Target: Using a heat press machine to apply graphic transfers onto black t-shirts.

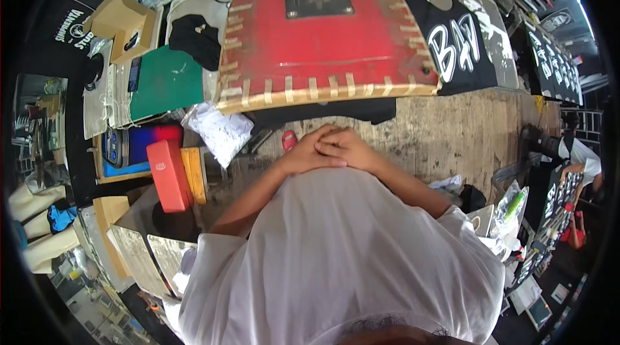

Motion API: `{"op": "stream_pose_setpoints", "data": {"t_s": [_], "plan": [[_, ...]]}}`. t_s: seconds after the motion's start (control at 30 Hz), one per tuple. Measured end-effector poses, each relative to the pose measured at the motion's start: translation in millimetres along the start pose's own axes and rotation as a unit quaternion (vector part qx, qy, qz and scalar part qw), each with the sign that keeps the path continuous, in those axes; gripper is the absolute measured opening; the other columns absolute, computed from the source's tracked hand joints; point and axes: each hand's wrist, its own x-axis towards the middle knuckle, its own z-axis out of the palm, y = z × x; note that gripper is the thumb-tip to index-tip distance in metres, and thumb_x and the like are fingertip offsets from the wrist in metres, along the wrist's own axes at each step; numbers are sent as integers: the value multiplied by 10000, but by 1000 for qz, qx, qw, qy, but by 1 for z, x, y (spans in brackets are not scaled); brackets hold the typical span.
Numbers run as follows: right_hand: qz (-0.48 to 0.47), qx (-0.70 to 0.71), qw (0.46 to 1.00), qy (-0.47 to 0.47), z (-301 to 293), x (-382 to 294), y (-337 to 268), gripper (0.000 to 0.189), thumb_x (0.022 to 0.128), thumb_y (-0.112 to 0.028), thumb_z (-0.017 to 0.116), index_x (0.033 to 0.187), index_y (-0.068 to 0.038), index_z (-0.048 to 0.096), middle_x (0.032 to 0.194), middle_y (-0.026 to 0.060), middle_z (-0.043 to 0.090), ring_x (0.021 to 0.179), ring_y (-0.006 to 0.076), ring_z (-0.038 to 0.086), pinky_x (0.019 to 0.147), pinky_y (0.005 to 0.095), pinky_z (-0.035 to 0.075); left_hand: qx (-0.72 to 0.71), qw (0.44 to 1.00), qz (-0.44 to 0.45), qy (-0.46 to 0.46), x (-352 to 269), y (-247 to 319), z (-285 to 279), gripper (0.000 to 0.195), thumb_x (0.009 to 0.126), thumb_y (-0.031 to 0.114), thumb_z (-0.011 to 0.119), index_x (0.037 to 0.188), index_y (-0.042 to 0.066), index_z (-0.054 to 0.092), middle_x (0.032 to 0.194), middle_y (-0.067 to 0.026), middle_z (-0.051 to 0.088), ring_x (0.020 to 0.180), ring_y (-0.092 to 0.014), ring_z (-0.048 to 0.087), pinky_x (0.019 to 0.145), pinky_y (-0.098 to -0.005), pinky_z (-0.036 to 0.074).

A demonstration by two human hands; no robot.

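Note:
My left hand (308,152) and my right hand (346,145) are clasped together in front of my belly. Their fingers overlap, and no object shows between them. Ahead of them is the broad red plate of a press (334,44), its edges bound with strips of tan tape. A dark metal mount (319,0) is bolted to its top. Black fabric (373,109) shows below the plate's front edge. To the right of the plate lies a black T-shirt (450,49) with large white printed lettering.
Left of the press are a green sheet (167,83), black cloth (194,42) and an open cardboard box (131,30). A white plastic bag (220,132) hangs near a red box (168,175). Worn wooden planks (436,136) lie below. At right, a person (581,161) bends near printed black garments.

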Motion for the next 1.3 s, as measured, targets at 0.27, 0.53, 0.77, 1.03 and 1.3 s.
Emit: {"op": "stream_pose_setpoints", "data": {"t_s": [0.27, 0.53, 0.77, 1.03, 1.3], "plan": [[15, -32, 997, 65, -1, 2, 22, 235, 925, -218, 641, 994, -6, 714, 875, 166, 707, 748, 282, 682, 677, 367, 521, 129, 991, 31, 16, 9, 1, -5, 805, 748, 258, 876, 1389, 17, 454, 1313, -139, 579, 1214, -232, 562, 1039, -371, 453], [-17, -67, 996, 58, 0, 0, 27, 225, 901, -199, 646, 1021, -18, 705, 898, 164, 710, 784, 321, 689, 686, 387, 531, 173, 984, 24, 23, 7, 2, -5, 827, 734, 310, 881, 1386, 23, 463, 1311, -150, 586, 1207, -246, 574, 1024, -364, 458], [-35, -60, 995, 67, 0, 0, 24, 209, 903, -176, 644, 1022, -18, 711, 857, 166, 707, 742, 319, 688, 659, 383, 529, 199, 979, 20, 34, 5, 4, -3, 843, 719, 340, 889, 1386, 38, 471, 1324, -154, 584, 1207, -263, 584, 1009, -365, 465], [-20, -55, 996, 65, 1, -4, 20, 220, 898, -173, 648, 1022, -2, 709, 843, 175, 707, 726, 302, 694, 649, 378, 527, 193, 980, 17, 33, 3, 2, 1, 841, 721, 336, 886, 1387, 34, 471, 1319, -160, 586, 1198, -262, 587, 1007, -367, 466], [-20, -36, 996, 85, 3, -9, 27, 224, 889, -169, 650, 1024, -2, 712, 838, 162, 713, 714, 288, 689, 652, 366, 525, 194, 981, 3, 28, 5, 3, 3, 827, 730, 323, 880, 1381, 18, 470, 1296, -171, 598, 1202, -261, 584, 1016, -368, 459]]}}
